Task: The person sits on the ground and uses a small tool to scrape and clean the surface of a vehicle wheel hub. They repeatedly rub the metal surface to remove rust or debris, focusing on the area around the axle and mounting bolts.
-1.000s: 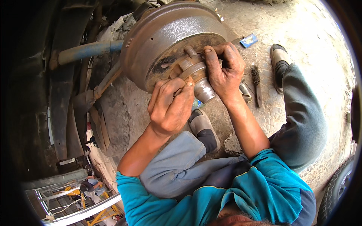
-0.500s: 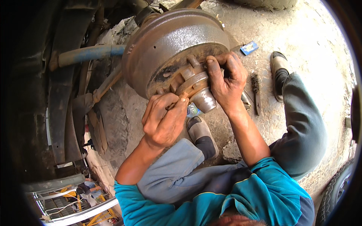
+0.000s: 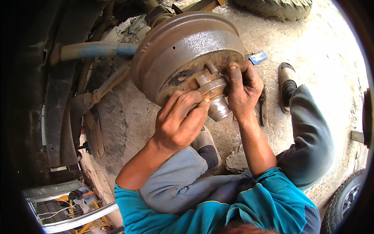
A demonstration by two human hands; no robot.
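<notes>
A rusty brake drum (image 3: 187, 43) with a bright worn band fills the upper middle. From its face stick out a threaded wheel stud (image 3: 211, 67) and a hub with a round flange (image 3: 213, 86), ending in a shiny metal cap (image 3: 219, 109). My left hand (image 3: 179, 121) is closed at the flange, thumb and forefinger pinched on a small orange-brown bit too small to name. Right of the hub, my right hand (image 3: 245, 89) is closed, its thumb against curled fingers at the drum's edge; whatever these fingers grip is hidden.
A blue box (image 3: 258, 57) and a dark brush (image 3: 263, 107) lie on the rough floor to the right. Tyres stand at the far edge (image 3: 278, 8) and lower right (image 3: 344, 202). A blue-and-rust tube (image 3: 97, 51) runs in from dark vehicle parts at left.
The drum appears slightly farther right and lower in the picture. My left hand has moved right, nearer the flange and cap. My right hand keeps its place beside the hub.
</notes>
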